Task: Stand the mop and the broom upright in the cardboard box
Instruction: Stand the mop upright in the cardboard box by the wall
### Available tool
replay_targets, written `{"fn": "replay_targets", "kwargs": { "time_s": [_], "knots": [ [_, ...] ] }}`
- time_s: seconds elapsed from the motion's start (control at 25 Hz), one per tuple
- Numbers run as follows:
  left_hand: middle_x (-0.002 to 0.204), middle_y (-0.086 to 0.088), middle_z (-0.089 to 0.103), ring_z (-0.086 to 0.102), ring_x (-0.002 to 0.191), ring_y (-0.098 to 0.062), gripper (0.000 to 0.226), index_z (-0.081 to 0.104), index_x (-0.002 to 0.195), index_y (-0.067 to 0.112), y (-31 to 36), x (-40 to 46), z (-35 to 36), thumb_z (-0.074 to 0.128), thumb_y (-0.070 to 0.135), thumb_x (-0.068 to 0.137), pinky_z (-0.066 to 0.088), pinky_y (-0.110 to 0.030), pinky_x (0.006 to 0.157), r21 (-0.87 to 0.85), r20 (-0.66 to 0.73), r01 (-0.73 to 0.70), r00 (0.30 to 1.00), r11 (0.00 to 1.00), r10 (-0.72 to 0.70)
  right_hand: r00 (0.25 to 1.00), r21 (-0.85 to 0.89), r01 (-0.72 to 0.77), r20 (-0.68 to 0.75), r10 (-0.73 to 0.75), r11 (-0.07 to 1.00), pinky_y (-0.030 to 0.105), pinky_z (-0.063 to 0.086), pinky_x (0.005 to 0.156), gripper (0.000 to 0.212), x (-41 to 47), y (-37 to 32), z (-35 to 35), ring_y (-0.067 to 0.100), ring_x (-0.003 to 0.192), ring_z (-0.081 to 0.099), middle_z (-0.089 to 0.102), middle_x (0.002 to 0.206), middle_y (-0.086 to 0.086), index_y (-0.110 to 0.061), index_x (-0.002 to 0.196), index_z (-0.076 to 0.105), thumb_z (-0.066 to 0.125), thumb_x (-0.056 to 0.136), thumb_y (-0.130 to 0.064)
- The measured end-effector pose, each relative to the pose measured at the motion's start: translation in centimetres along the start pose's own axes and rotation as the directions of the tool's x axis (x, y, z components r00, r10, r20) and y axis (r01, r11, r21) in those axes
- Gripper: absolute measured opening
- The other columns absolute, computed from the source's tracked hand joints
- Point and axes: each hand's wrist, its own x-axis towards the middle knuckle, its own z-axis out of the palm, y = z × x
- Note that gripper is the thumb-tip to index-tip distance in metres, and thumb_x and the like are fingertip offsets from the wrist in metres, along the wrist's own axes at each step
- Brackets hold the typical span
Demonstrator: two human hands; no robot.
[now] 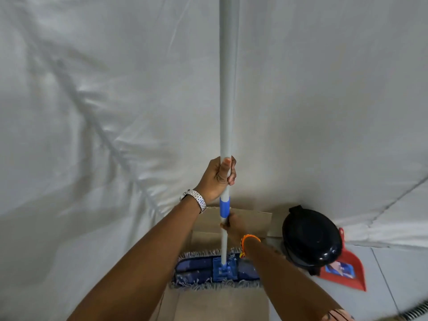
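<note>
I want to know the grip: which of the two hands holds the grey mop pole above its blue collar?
The left hand, the one with the silver wristwatch, grips the grey mop pole above the blue collar. The right hand, with the orange bracelet, holds below it.

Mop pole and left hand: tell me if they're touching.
Touching. The head view shows the left hand wrapped around the grey mop pole, fingers curled across its front, just above the blue collar.

Mop [228, 89] handle top cropped; dustpan [349, 267] partly hidden
</note>
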Motion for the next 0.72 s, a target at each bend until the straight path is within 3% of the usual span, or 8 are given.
{"fn": "replay_targets", "kwargs": {
  "time_s": [0.16, 0.24, 0.32, 0.48, 0.72],
  "knots": [
    [0.057, -0.005, 0.042, 0.042, 0.050, -0.016, 0.073, 0.045, 0.079, 0.010, -7.5, 2.9, -3.0, 0.047, 0.083, 0.069, 0.044, -0.031, 0.059, -0.045, 0.045, 0.022, 0.999, 0.999, -0.020, 0.991, 0.076, -0.116, -0.055, 0.120, 0.990, 0.020, 0.042, 0.072, 0.028, 5.9, 2.5, 3.2, 0.020, 0.089, 0.052, 0.061, 0.096, 0.015, -0.001, 0.118, 0.058, 0.048, 0.093, 0.006],
    [0.057, -0.001, 0.042, 0.041, 0.051, -0.017, 0.074, 0.045, 0.079, 0.010, -11.1, 4.4, -3.5, 0.048, 0.083, 0.067, 0.043, -0.027, 0.058, -0.079, 0.057, 0.027, 0.998, 0.997, -0.022, 0.986, 0.112, -0.142, -0.076, 0.151, 0.984, 0.025, 0.041, 0.077, 0.029, 9.1, 4.4, 4.3, 0.020, 0.086, 0.048, 0.054, 0.084, 0.004, -0.005, 0.113, 0.058, 0.043, 0.092, 0.009],
    [0.058, -0.002, 0.041, 0.041, 0.052, -0.017, 0.074, 0.045, 0.079, 0.010, -14.1, 5.7, -3.4, 0.050, 0.082, 0.067, 0.043, -0.026, 0.057, -0.099, 0.090, 0.047, 0.995, 0.994, -0.038, 0.981, 0.108, -0.154, -0.099, 0.165, 0.982, 0.030, 0.042, 0.080, 0.031, 11.6, 6.3, 4.8, 0.023, 0.085, 0.051, 0.056, 0.087, 0.006, -0.003, 0.119, 0.057, 0.044, 0.093, 0.007],
    [0.060, -0.007, 0.038, 0.041, 0.053, -0.018, 0.075, 0.044, 0.076, 0.010, -18.2, 8.6, -2.4, 0.049, 0.085, 0.064, 0.042, -0.027, 0.059, -0.074, 0.146, 0.053, 0.988, 0.996, -0.042, 0.979, 0.111, -0.155, -0.112, 0.167, 0.982, 0.024, 0.045, 0.075, 0.032, 16.0, 9.5, 4.8, 0.019, 0.085, 0.051, 0.058, 0.092, 0.006, -0.001, 0.125, 0.056, 0.048, 0.095, 0.004],
    [0.061, -0.004, 0.047, 0.051, 0.060, -0.021, 0.071, 0.045, 0.075, 0.019, -20.6, 13.2, -2.3, 0.041, 0.088, 0.063, 0.049, -0.031, 0.070, 0.040, 0.133, 0.096, 0.986, 0.995, -0.101, 0.977, 0.048, -0.129, -0.164, 0.135, 0.991, 0.038, 0.049, 0.077, 0.025, 20.4, 11.0, 4.2, 0.031, 0.088, 0.062, 0.069, 0.099, 0.021, -0.001, 0.119, 0.061, 0.056, 0.095, -0.007]
  ]
}}
